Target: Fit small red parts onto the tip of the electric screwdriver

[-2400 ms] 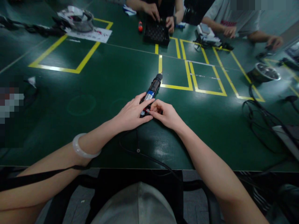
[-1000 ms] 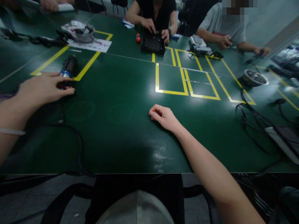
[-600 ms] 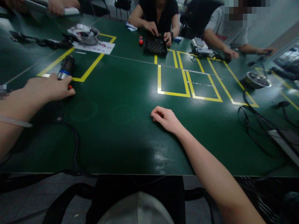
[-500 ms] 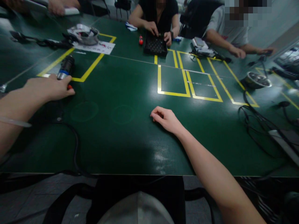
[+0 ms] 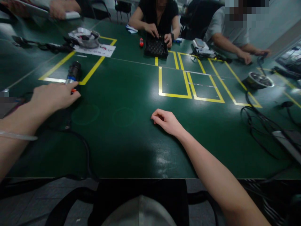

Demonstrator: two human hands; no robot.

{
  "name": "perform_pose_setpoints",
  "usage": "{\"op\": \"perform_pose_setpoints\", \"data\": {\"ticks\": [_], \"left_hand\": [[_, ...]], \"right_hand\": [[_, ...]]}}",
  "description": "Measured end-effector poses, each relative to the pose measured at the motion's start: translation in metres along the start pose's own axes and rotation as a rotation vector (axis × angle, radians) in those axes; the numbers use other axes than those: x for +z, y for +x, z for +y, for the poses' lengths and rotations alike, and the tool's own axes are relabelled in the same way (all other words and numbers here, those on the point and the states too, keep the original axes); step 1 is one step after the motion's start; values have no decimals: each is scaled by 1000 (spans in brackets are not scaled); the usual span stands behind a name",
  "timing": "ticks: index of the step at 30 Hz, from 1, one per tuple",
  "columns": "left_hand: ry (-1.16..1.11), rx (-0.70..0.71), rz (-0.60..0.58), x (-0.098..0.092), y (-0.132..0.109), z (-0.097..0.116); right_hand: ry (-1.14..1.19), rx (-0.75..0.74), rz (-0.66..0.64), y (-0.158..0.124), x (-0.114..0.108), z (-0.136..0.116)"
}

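Observation:
My left hand point(image 5: 55, 95) is wrapped round a corded power tool point(image 5: 74, 71), over the left side of the green table. The tool has a dark, barrel-shaped front end, a blue ring, a silvery section and an orange-red part by my thumb. My palm and fingers hide its grip, so its exact kind is unclear. Below my hand, a black cord point(image 5: 87, 150) runs down to the table's front edge. My right hand point(image 5: 166, 120) rests on the table near the middle, its fingers loosely curled in with nothing visible in them.
Yellow tape outlines point(image 5: 175, 94) mark the green table point(image 5: 131, 150). Beyond the tool sits a metal bowl point(image 5: 88, 40) on paper. Across the table, a person's hands work at a black tray point(image 5: 155, 51) beside a small red object point(image 5: 141, 42). Cables point(image 5: 250, 122) and another bowl point(image 5: 261, 80) lie right.
My left hand has moved right and slightly nearer with the power tool, and the cord has shifted right along with it. My right hand stays where it was.

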State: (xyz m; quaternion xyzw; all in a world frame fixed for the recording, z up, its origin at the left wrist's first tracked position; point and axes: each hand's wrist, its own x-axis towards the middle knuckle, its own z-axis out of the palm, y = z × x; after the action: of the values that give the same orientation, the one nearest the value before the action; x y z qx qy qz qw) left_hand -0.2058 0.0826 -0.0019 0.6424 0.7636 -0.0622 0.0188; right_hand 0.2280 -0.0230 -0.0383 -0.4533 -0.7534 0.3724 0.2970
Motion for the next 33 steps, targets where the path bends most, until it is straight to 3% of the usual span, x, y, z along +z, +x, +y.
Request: {"op": "perform_pose_setpoints", "data": {"ticks": [2, 8, 13, 17, 22, 27, 33], "left_hand": [[135, 77, 16, -2, -25, 23], [90, 274, 98, -4, -92, 103], [11, 425, 153, 1, -126, 165], [-99, 566, 191, 10, -143, 201], [-274, 726, 258, 25, -148, 218], [-396, 797, 311, 29, -143, 213], [-385, 848, 371, 27, -143, 210]], "right_hand": [[16, -3, 0, 0, 0, 0], [58, 12, 3, 2, 0, -1], [65, 11, -2, 1, 1, 1], [72, 3, 3, 0, 1, 1], [119, -12, 16, 0, 0, -1], [186, 0, 41, 0, 3, -5], [353, 48, 90, 0, 20, -7]]}}
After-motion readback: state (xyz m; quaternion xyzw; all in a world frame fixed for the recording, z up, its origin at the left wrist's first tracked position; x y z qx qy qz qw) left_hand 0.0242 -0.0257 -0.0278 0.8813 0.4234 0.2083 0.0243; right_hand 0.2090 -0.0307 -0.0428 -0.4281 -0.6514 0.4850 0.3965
